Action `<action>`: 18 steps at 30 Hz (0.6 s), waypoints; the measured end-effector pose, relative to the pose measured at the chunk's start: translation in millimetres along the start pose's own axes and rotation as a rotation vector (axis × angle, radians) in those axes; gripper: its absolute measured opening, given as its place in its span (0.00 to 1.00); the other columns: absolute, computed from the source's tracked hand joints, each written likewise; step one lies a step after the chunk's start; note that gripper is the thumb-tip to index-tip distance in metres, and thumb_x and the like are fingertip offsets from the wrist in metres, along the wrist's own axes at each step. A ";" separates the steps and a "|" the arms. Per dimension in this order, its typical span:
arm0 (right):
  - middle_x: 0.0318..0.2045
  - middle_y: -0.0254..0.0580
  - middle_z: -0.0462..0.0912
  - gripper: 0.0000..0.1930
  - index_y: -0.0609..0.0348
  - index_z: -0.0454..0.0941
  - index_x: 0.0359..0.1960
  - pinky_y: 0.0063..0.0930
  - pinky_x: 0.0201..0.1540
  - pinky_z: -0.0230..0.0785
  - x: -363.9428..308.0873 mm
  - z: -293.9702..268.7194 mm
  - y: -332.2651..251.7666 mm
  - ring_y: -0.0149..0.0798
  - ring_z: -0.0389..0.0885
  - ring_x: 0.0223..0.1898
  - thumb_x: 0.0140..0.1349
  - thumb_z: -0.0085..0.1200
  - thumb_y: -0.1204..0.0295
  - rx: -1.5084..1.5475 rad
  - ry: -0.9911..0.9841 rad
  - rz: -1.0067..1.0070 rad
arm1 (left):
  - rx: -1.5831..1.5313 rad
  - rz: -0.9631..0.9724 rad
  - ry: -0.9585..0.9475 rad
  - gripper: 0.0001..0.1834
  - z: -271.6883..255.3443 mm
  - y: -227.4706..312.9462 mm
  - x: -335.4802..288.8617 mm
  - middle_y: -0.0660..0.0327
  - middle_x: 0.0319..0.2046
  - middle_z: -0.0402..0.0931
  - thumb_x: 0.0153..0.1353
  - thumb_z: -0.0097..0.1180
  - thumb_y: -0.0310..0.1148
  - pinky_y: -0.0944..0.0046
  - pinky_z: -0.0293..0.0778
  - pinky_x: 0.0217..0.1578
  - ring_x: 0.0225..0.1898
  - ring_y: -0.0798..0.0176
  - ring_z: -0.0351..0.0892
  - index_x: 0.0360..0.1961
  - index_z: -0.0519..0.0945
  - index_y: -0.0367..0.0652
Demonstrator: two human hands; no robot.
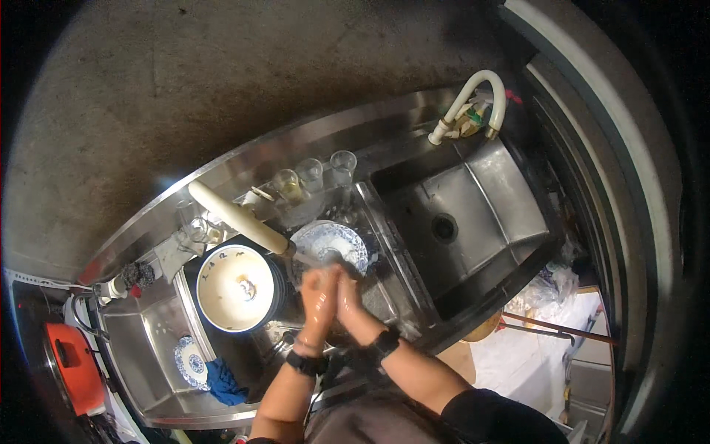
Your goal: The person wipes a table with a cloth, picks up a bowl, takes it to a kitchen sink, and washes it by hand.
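My left hand (319, 292) and my right hand (346, 296) are pressed together, wet, below the spout of a cream-coloured faucet (240, 217) over the middle sink. Water runs onto them. The left fingers are curled against the right hand, whose fingers are partly covered. A greyish blur sits at the fingertips, and whatever lies between the hands is hidden. Just beyond them, a blue-and-white patterned plate (314, 235) lies in the sink. To their left stands a large white bowl (233, 292) with a dark blue rim, brownish residue at its bottom.
Several clear glasses (310, 175) line the back ledge. At right is a steel basin (473, 203) with a second curved faucet (481, 78). The left basin (148, 348) holds a patterned plate (191, 362) and a blue cloth (224, 382). An orange-red object (78, 368) stands far left.
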State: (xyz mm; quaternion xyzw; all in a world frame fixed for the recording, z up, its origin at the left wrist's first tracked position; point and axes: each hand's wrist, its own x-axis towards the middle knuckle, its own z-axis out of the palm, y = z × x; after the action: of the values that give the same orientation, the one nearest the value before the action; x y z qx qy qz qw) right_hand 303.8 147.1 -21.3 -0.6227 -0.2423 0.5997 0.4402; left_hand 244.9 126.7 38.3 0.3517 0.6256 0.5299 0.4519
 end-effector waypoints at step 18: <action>0.29 0.39 0.75 0.21 0.60 0.74 0.27 0.25 0.35 0.63 -42.6 21.2 -66.1 0.31 0.70 0.32 0.57 0.45 0.51 -0.020 -0.091 -0.034 | -0.672 -0.281 0.143 0.16 -7.7 10.2 29.4 0.64 0.24 0.73 0.59 0.49 0.40 0.68 0.66 0.24 0.26 0.72 0.69 0.24 0.73 0.36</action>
State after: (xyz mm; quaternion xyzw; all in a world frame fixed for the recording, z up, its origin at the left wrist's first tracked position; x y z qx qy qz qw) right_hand 291.4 149.9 59.2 -0.5951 -0.2788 0.6172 0.4326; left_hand 227.2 153.0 42.8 0.0565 0.4889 0.6618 0.5655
